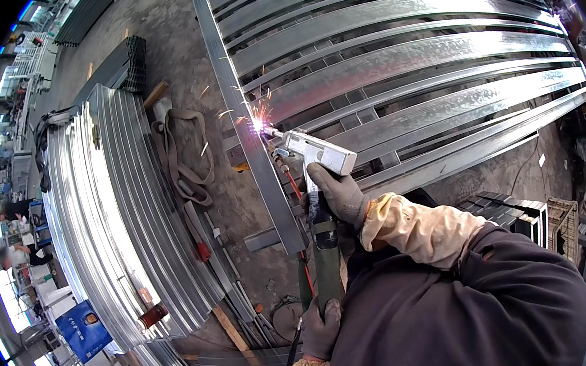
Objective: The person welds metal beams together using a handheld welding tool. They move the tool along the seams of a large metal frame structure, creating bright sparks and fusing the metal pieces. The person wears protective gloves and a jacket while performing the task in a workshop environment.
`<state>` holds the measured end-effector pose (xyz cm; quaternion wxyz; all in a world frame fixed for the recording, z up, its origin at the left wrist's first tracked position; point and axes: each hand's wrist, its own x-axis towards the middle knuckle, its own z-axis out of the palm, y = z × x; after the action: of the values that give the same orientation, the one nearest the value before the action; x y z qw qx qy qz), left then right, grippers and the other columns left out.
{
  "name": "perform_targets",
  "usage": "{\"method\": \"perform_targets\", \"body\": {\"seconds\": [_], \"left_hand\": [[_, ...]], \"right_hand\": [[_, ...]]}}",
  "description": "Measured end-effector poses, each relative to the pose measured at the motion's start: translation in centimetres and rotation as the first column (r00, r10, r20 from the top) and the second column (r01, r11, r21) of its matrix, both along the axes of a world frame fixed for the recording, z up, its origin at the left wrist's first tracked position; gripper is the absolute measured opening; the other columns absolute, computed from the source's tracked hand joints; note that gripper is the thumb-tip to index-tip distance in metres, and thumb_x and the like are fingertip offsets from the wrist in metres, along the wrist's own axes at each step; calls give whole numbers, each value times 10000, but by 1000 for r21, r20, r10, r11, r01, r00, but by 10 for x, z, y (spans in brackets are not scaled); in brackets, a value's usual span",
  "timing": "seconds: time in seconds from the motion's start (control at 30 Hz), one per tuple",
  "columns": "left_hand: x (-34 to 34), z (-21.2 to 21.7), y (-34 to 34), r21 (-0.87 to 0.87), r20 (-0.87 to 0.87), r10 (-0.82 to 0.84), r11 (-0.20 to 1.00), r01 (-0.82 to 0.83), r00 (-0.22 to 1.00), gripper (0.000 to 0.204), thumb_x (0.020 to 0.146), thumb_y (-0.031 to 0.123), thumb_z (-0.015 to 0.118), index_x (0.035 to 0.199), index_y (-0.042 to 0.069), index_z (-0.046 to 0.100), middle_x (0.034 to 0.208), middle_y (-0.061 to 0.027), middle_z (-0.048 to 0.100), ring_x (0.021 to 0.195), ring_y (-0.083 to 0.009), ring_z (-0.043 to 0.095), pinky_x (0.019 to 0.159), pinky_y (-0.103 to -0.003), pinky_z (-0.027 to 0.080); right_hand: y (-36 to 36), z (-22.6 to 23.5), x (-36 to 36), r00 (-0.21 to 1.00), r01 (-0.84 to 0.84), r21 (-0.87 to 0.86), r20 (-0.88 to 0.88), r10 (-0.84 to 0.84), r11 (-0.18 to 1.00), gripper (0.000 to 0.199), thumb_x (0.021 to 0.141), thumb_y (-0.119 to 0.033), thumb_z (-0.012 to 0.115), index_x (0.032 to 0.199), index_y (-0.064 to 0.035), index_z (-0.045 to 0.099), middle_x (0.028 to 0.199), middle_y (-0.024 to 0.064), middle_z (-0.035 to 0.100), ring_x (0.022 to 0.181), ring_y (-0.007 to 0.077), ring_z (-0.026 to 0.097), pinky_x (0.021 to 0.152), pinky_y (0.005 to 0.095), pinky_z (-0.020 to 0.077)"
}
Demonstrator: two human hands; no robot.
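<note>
My gloved right hand (340,196) is wrapped around the grip of a silver-white welding gun (322,152). Bright light and orange sparks burst from its nozzle tip, at the inner edge of a long steel end beam (276,192). Several parallel flat steel bars (395,63) run rightward from that beam, forming a large frame. A thick hose in a dark green sleeve (329,269) drops from the gun, with a thin red hose (305,265) beside it. Lower down, my gloved left hand (322,330) is closed around the sleeved hose; its fingertips are partly hidden.
Left of the frame lies a big stack of shiny steel profiles (122,202), with a blue box (84,331) and a brown bottle (153,315) on it. A grey strap (177,149) lies coiled on the concrete floor. A crate (564,228) stands at right. Two people appear far left.
</note>
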<state>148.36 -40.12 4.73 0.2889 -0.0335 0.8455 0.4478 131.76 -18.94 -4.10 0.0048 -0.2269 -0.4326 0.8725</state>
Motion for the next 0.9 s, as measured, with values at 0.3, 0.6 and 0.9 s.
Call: {"method": "perform_targets", "body": {"seconds": [0.3,0.6,0.9], "left_hand": [[0,4,-1,13,65,9,1000,-10,998,323,925,245,598,1086,-35,609,781,-104,677,702,-188,651,659,-332,506],[3,3,-1,17,31,19,1000,-20,999,292,927,220,596,1069,-35,610,770,-93,670,682,-172,634,646,-326,500],[3,6,1,-2,10,14,1000,-14,1000,291,916,202,594,1076,-39,619,764,-106,679,688,-192,653,652,-337,508]], "right_hand": [[-1,12,3,998,-10,-124,59,17,992,263,971,-253,623,1066,-7,633,875,-17,588,771,71,509,682,254,448],[-2,4,5,1000,6,-40,0,-6,999,258,970,-244,623,1076,-9,631,895,-15,589,800,78,508,709,259,449],[0,23,6,999,-25,-173,35,31,985,237,972,-259,620,1057,-39,596,795,20,610,616,114,599,555,280,513]]}}
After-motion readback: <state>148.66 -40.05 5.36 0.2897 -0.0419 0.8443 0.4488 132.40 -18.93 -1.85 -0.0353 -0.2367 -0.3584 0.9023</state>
